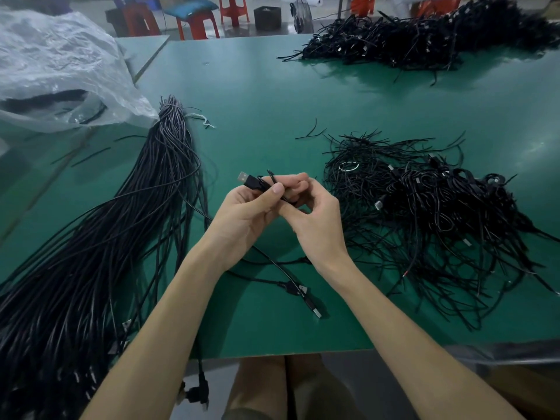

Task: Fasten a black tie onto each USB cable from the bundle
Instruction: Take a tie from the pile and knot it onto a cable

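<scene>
Green table (272,95) filled the view, and above its middle we saw the cable (251,180) raised between both hands, its plug pointing up and left. The left hand (242,216) pinched it just behind the plug, with the thumb pressed on top. The right hand (316,219) had its fingers curled tight on the tie (270,176), which crossed the cable beside that thumb (whether it was wrapped round yet, we could not tell). A strand led from under the left hand toward the bundle (106,237) on the left, and we judged it to be the cable's tail. To the right lay the pile (424,213) of ties and cables, apart from both hands.

We judged three risks. The thin tie could slip from the right fingertips before closing and vanish among its lookalikes in the pile. The tail could snag in the bundle and jerk the cable out of the pinch. A slack wrap could slide off along the cable.
</scene>
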`<act>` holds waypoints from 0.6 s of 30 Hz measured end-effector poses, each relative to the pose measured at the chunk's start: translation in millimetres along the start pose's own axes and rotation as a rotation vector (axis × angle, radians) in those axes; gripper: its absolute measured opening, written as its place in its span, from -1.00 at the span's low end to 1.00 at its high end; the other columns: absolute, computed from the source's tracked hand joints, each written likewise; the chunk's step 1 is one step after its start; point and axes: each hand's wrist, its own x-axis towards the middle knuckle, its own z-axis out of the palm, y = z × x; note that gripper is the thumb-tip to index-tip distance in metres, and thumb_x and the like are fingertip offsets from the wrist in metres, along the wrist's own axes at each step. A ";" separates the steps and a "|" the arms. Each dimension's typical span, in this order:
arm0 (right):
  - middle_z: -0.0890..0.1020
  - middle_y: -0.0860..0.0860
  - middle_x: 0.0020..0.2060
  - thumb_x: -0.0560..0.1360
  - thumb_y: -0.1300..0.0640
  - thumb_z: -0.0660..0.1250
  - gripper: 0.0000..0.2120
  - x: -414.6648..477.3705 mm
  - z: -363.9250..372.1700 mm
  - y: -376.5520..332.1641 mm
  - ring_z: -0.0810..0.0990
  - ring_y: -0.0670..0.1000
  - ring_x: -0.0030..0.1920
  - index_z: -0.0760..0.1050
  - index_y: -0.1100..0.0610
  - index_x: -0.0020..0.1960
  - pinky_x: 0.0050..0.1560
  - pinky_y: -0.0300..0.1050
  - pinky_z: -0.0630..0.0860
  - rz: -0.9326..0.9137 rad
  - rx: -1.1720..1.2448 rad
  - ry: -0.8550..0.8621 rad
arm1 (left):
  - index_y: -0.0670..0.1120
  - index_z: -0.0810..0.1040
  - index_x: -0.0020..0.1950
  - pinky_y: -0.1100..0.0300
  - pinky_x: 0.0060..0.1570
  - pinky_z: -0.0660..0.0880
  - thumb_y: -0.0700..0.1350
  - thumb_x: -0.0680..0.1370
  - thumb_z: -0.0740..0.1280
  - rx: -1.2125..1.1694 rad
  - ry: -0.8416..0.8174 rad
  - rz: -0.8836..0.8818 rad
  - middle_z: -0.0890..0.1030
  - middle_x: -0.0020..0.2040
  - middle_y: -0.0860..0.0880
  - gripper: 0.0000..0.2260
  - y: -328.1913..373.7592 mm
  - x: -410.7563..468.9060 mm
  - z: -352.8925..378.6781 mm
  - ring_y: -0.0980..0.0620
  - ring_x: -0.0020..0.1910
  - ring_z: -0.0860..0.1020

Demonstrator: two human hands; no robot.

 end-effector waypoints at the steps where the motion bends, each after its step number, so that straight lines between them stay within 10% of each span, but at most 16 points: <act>1: 0.70 -0.14 -0.06 0.50 0.15 0.50 -0.77 0.0 -0.3 0.0 0.63 -0.13 -0.04 0.67 -0.06 0.12 0.07 -0.11 0.62 -0.006 0.001 0.007 | -0.26 0.63 0.27 0.15 0.27 0.52 -0.23 0.67 0.29 -0.005 0.007 -0.007 0.65 0.28 -0.21 -0.77 0.0 -0.5 0.1 -0.12 0.31 0.60; 18: 0.58 -0.03 0.00 0.50 0.24 0.50 -0.62 3.2 -1.0 3.1 0.58 -0.20 0.01 0.63 0.07 0.30 0.06 -0.35 0.49 -0.064 -0.167 0.052 | -0.08 0.74 0.08 0.20 -0.04 0.53 -0.05 0.54 0.46 0.165 0.199 0.010 0.71 -0.09 -0.05 -0.82 -9.9 -5.6 -12.2 -0.04 -0.10 0.55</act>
